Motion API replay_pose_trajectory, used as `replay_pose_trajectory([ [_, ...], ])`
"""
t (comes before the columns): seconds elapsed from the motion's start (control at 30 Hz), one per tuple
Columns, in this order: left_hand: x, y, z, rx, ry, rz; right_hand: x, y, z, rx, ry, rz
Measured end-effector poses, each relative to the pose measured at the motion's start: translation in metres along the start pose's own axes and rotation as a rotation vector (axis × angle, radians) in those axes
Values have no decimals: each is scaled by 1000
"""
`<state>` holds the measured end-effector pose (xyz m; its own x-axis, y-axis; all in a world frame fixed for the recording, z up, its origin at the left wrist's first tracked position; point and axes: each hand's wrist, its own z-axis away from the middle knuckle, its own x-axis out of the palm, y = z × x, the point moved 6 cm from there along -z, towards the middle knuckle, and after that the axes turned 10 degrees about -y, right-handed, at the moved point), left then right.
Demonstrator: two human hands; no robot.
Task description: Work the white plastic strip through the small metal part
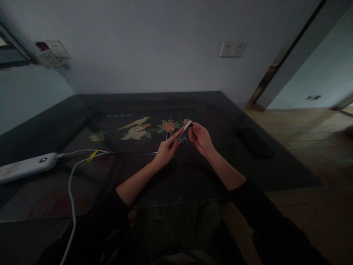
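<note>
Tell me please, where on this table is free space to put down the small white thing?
Bare glass lies between the hands, left hand and right hand, and the black slab at right, and along the near edge of the table. The left side is crowded: white device and cables.

I can read no text, number or brand in this view. The dark glass-covered worktop carries a short row of pale characters above its painted bird-and-flower inlay, but they are too small and blurred for me to make out. The white slab-shaped power bank at the left edge shows only a round lit button, no legible marking. The white double wall socket plate is unlabelled as far as I can tell. The slim white stick-like object held between my left hand and right hand bears no print that I can distinguish.
</note>
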<state>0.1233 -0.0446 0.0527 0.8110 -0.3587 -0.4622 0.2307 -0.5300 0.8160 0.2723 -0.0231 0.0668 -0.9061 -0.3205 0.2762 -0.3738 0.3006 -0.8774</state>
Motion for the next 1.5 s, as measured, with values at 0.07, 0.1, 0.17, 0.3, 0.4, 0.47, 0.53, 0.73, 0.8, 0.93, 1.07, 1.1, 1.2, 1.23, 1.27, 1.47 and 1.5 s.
replay_pose_trajectory([
  [0.07,-3,0,-1,1,18,10,0,0,0,5,10,0],
  [0.1,-4,1,-1,1,23,16,0,0,0,10,15,2],
  [0.17,-5,1,-1,-11,27,21,1,0,0,20,22,2],
  [0.3,-4,-1,0,-39,29,7,1,-1,0,17,16,-7],
  [0.4,-1,0,0,9,20,6,0,0,0,14,22,2],
  [0.47,2,2,1,41,8,18,-2,0,0,9,24,10],
  [0.53,4,3,1,54,3,30,-2,-1,0,3,17,15],
  [0.73,10,5,4,51,-53,53,-2,0,0,14,18,-28],
  [0.8,11,4,4,42,-61,58,-2,0,1,30,23,-30],
  [0.93,10,6,2,69,-41,85,-2,2,1,34,19,-8],
  [1.07,6,4,0,50,-25,100,-2,2,0,15,5,8],
  [1.1,5,3,-1,34,-24,101,-1,1,0,13,1,9],
  [1.2,1,0,-2,19,-5,111,0,0,0,2,-7,2],
  [1.23,0,0,-2,20,3,116,0,0,0,-1,-10,-4],
  [1.27,-1,-1,-2,17,10,119,1,0,0,-1,-12,-10],
  [1.47,0,-1,-1,-9,24,116,0,2,0,27,16,-21],
  [1.5,1,0,0,-6,21,117,0,2,0,28,16,-22],
])
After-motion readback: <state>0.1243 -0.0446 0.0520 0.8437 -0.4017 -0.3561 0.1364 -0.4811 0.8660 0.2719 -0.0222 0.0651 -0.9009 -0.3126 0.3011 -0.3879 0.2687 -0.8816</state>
